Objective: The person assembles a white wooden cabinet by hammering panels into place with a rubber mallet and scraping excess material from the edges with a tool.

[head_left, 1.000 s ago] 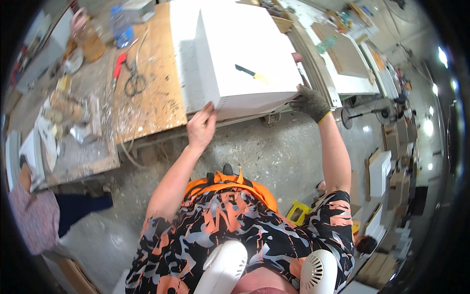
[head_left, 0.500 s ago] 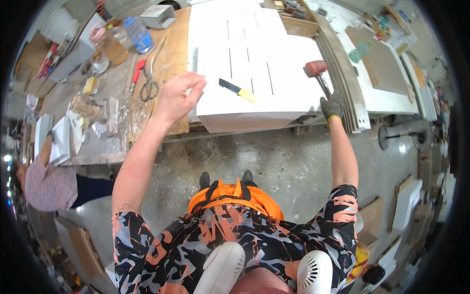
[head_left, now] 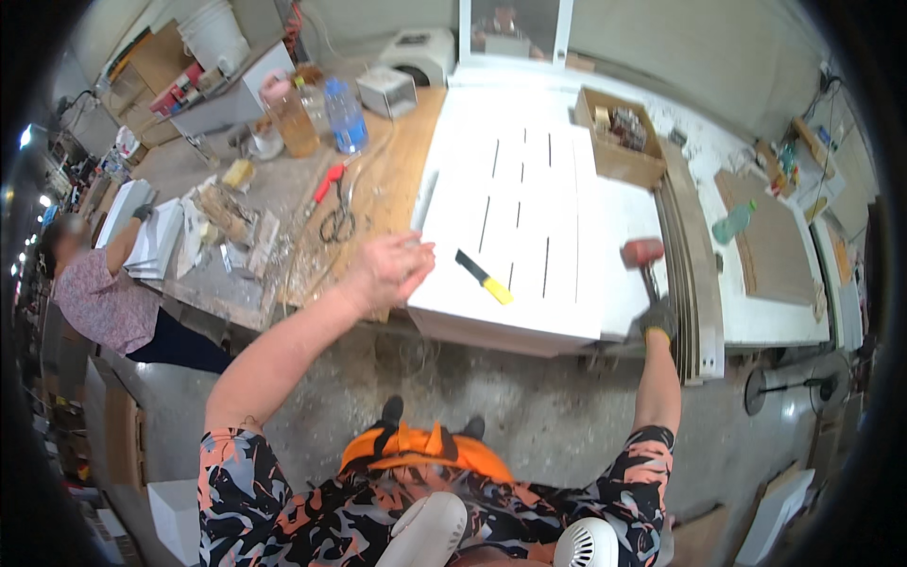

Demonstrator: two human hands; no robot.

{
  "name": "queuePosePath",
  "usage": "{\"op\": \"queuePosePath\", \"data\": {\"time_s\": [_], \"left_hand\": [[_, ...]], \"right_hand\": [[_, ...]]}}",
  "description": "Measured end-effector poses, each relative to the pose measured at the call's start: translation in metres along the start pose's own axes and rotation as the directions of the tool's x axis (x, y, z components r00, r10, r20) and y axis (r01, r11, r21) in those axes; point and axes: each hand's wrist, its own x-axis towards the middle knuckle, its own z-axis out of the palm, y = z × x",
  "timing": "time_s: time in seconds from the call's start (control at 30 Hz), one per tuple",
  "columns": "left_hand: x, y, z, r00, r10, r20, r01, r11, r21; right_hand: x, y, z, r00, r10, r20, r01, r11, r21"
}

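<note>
My left hand (head_left: 389, 270) is bare and hovers at the near left corner of a white cabinet panel (head_left: 453, 255). Its fingers are curled together; whatever they may pinch is too small to make out. In a dark work glove, my right hand (head_left: 654, 319) grips the handle of a mallet (head_left: 642, 252) with a red head. The mallet is to the right of the panel, beside some stacked strips. On the panel, between my hands, rests a knife-like tool (head_left: 485, 278) with a black blade and yellow end. Dark narrow slots run across the panel's face.
Scissors (head_left: 337, 225), a red-handled tool (head_left: 329, 182) and bottles (head_left: 347, 118) occupy the left bench. Behind the panel's right side is a cardboard box (head_left: 619, 161) of small parts. Long boards (head_left: 688, 274) lie stacked at right. A co-worker (head_left: 109, 293) stands far left.
The head view has tilted up, so the bench sits lower in the picture and more wall shows. My left hand stays near the panel's corner; my right hand still grips the mallet.
</note>
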Motion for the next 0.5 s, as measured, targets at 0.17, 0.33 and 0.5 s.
{"op": "queuePosePath", "data": {"time_s": [0.17, 0.33, 0.5], "left_hand": [[0.007, -0.016, -0.004, 0.981, 0.182, -0.065, -0.182, 0.983, 0.003], [0.019, -0.046, -0.001, 0.912, 0.403, -0.076, -0.410, 0.904, -0.123], [0.047, -0.075, 0.011, 0.803, 0.590, 0.089, -0.553, 0.792, -0.259]], "right_hand": [[-0.025, -0.007, 0.004, 0.966, 0.233, 0.109, -0.255, 0.928, 0.273], [-0.143, -0.017, 0.037, 0.916, 0.398, -0.053, -0.217, 0.601, 0.769], [-0.345, -0.131, -0.059, 0.758, 0.649, 0.065, -0.240, 0.186, 0.953]]}}
